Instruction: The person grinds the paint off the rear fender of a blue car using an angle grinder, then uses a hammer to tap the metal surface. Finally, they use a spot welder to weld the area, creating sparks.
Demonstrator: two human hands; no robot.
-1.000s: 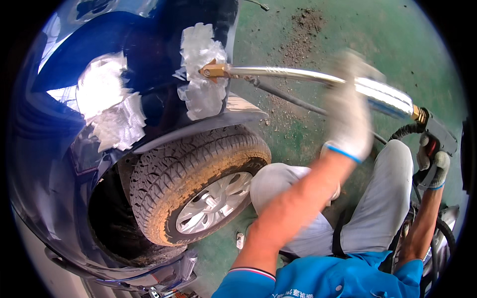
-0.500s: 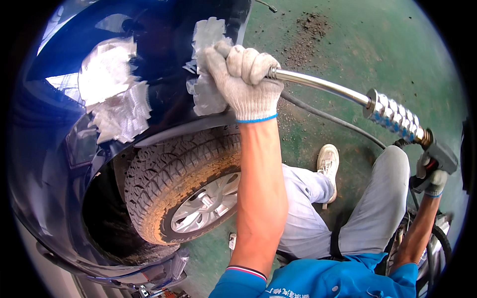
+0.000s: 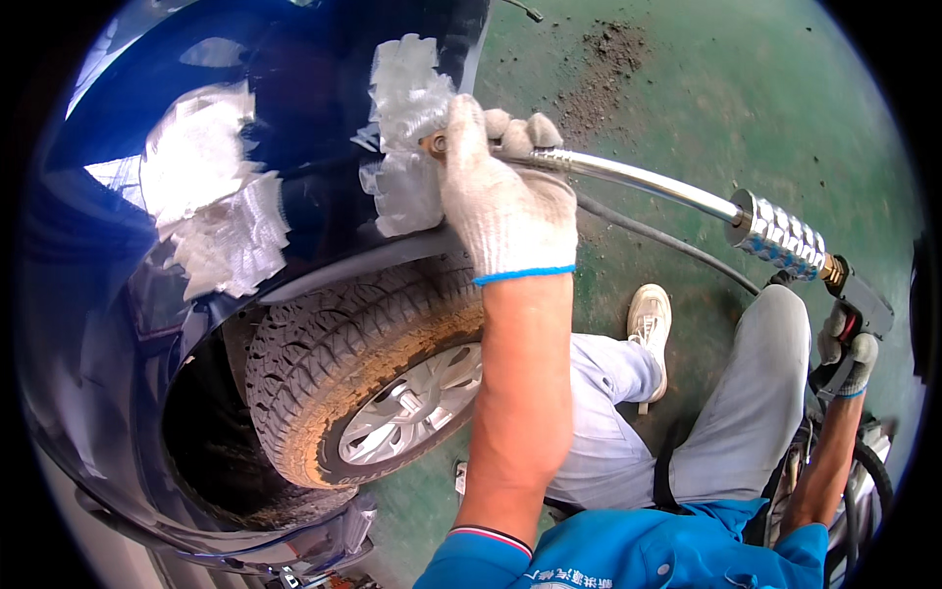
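In my gloved right hand (image 3: 852, 361) is the black pistol grip of a slide-hammer dent puller (image 3: 648, 180). My left hand (image 3: 505, 191), also gloved, is round the front end of its chrome rod, fingers loosely curled and thumb up along the near side. The puller's copper-coloured tip (image 3: 432, 144) shows just past the left thumb, at a bare metal patch (image 3: 407, 108) on the dark blue car body (image 3: 324, 128). Whether the tip touches the metal, I cannot tell. The ridged sliding weight (image 3: 780, 236) sits back near the grip.
A larger sanded patch (image 3: 211, 177) lies further left on the panel. Below are the wheel arch and a muddy tyre (image 3: 363, 363). A grey cable (image 3: 667, 239) runs under the rod. Dirt (image 3: 603, 74) is scattered on the green floor (image 3: 726, 88).
My left hand has shifted right and slightly down, its grip loosened, baring the copper tip. The puller's front has also moved slightly right; my right hand stays nearly in place.
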